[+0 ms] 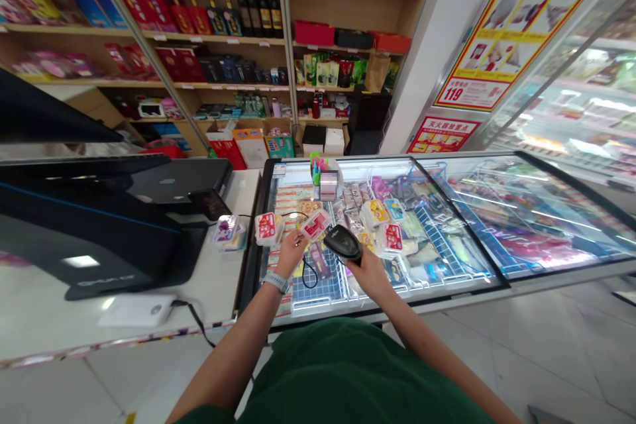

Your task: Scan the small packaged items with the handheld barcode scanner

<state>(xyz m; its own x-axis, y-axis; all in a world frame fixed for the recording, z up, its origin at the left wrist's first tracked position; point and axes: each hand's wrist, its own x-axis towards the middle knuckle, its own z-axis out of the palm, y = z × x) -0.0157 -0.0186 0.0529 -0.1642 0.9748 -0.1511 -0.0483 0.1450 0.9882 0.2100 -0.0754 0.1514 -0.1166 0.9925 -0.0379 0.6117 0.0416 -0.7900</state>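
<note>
My left hand (293, 250) grips a small clear plastic box with a red and white label (316, 224) by its near left side. Close to its right, my right hand (366, 271) is wrapped round the handle of a black barcode scanner (342, 243), whose head points toward the box. Both are held above the glass top of a chest freezer (318, 305). To the left of my left hand sits another red-labelled box (268, 228). Beyond my right hand lie a red-labelled box (390, 237), a yellow-labelled box (376, 212) and a blue-labelled box (395, 209).
A black checkout terminal (99, 232) and a white power bank (136, 311) with a cable stand on the left counter (213, 298). Purple-labelled boxes (228, 232) are at its edge. A cup of colourful items (320, 169) stands at the freezer's far side, before the shelves (218, 40).
</note>
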